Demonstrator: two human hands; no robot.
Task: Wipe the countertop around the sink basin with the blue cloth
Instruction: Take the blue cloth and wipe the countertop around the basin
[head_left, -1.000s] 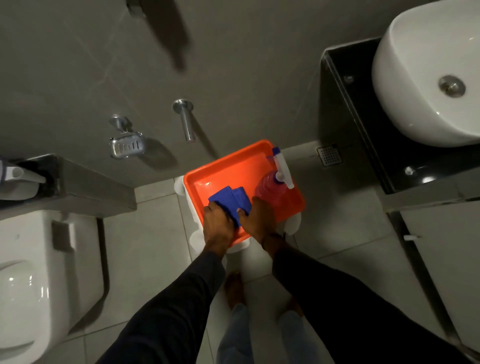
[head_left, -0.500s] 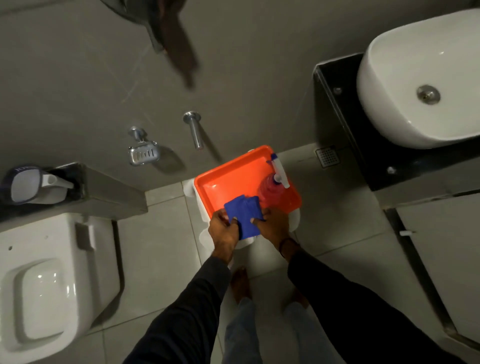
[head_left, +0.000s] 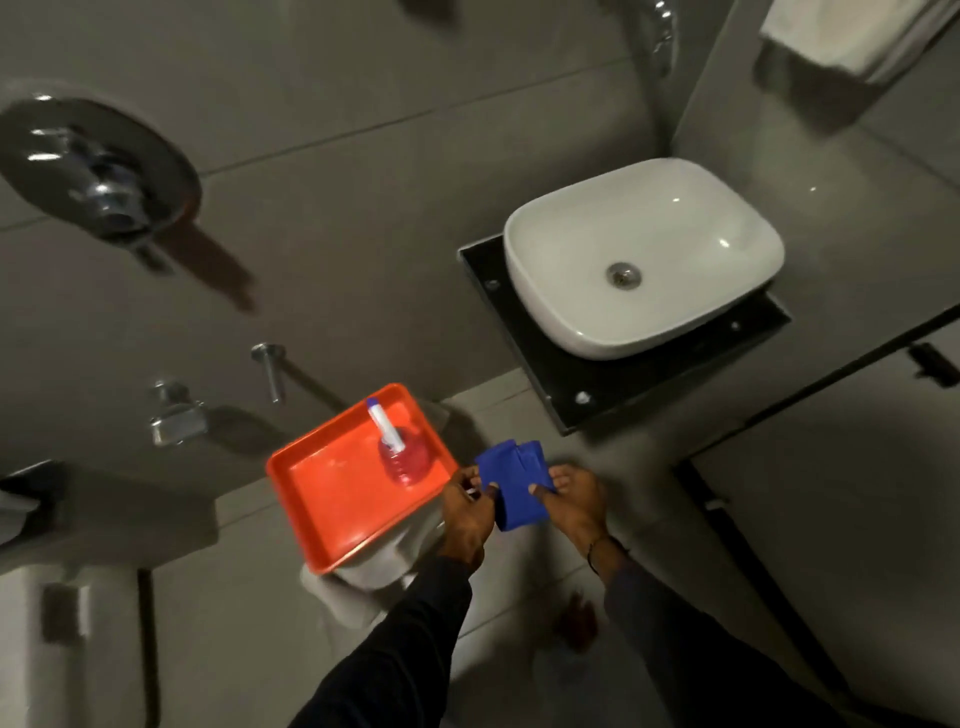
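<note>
Both my hands hold the folded blue cloth (head_left: 514, 483) in the air, right of the orange tray. My left hand (head_left: 467, 512) pinches its left edge and my right hand (head_left: 574, 493) grips its right edge. The white sink basin (head_left: 644, 254) sits up and to the right on a black countertop (head_left: 587, 384), which shows as a dark rim around the basin. The cloth is well short of the countertop, below and left of its near corner.
An orange tray (head_left: 337, 509) with a pink spray bottle (head_left: 402, 457) rests on a white stool beside my left hand. A wall spout (head_left: 270, 369) and soap holder (head_left: 176, 415) stick out on the left. A toilet (head_left: 36, 639) fills the lower left corner.
Both hands have lifted the blue cloth out of the orange tray and carried it right. My view has swung up, so the whole basin shows.
</note>
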